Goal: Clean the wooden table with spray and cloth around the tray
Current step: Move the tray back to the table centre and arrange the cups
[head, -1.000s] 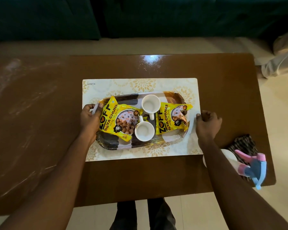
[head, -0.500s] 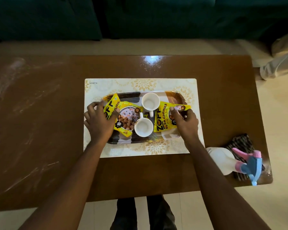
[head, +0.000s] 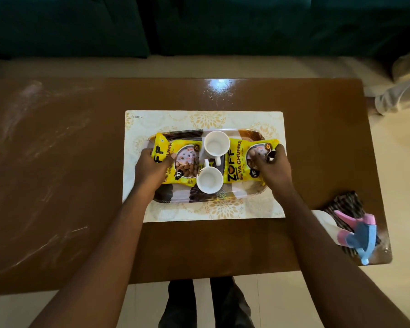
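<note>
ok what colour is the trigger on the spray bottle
Pink trigger on a blue head, on the white plastic spray bottle; the head view shows it.

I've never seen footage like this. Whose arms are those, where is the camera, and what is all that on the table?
There is no machine here: a person wears a camera on the head, looking down at their own bare arms. The left hand and right hand each rest on a yellow snack packet lying on a patterned tray. Two empty white cups stand between the packets. The tray sits on a floral placemat on the wooden table. At the right edge lie a spray bottle and a dark checked cloth, both untouched.
</note>
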